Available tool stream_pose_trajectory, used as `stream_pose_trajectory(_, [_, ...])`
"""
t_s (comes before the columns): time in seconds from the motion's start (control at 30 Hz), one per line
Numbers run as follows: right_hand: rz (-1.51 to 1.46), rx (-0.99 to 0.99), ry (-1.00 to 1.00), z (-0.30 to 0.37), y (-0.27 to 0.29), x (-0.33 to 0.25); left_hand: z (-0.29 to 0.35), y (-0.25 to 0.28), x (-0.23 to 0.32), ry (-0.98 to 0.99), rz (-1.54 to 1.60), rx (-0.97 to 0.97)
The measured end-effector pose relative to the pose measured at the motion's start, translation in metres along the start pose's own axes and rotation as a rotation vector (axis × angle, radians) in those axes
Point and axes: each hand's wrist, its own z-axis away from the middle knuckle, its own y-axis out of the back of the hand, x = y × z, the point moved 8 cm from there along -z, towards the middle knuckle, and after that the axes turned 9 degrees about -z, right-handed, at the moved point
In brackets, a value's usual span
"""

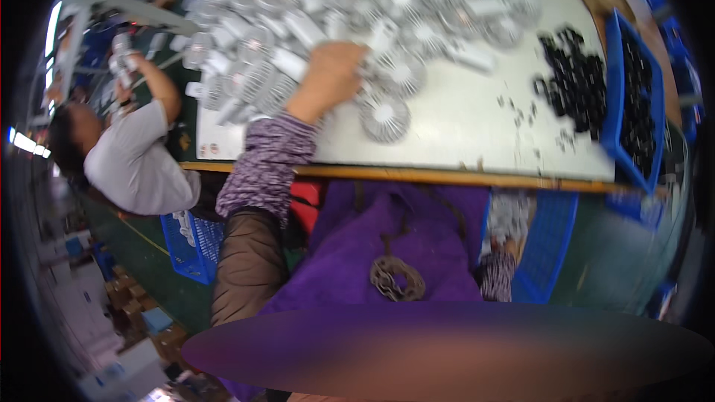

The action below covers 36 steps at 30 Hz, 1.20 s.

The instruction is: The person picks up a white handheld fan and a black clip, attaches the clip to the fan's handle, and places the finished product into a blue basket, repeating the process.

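My left hand [331,78] reaches over the white table into a heap of white handheld fans [298,30]. Its fingers are curled and blurred beside a round-caged fan [402,73]; whatever they may grip is hidden. Nearer the table edge lies another round fan head [385,117]. Below the table on the right, my right hand [509,247] is down in a blue crate [547,253] that holds whitish parts. Only a small piece of that hand shows past the patterned sleeve, and its fingers cannot be made out.
Small black parts [573,82] lie piled on the table's right, beside a blue bin [614,89] with more of them. Tiny bits [521,112] are scattered nearby. At left sits a co-worker [141,156] with raised hands, near another blue crate [186,249]. A wooden edge [417,173] borders the table.
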Motion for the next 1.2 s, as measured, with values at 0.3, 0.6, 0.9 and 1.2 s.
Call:
stream_pose_trajectory(0.3, [-1.588,-0.013,0.072,0.093,0.133,-0.103,0.001,0.028,0.034,0.105,0.161,-0.091])
stream_pose_trajectory(0.6, [-0.928,0.073,1.142,0.277,0.273,-0.374,0.045,-0.03,0.2,0.139,1.033,-0.46])
stream_pose_trajectory(0.9, [-1.065,0.024,1.061,0.248,0.242,-0.367,0.062,-0.044,0.204,0.249,1.149,-0.356])
stream_pose_trajectory(1.2, [-0.4,0.641,0.828,0.122,0.304,-0.408,0.064,-0.072,0.177,0.636,1.774,-0.515])
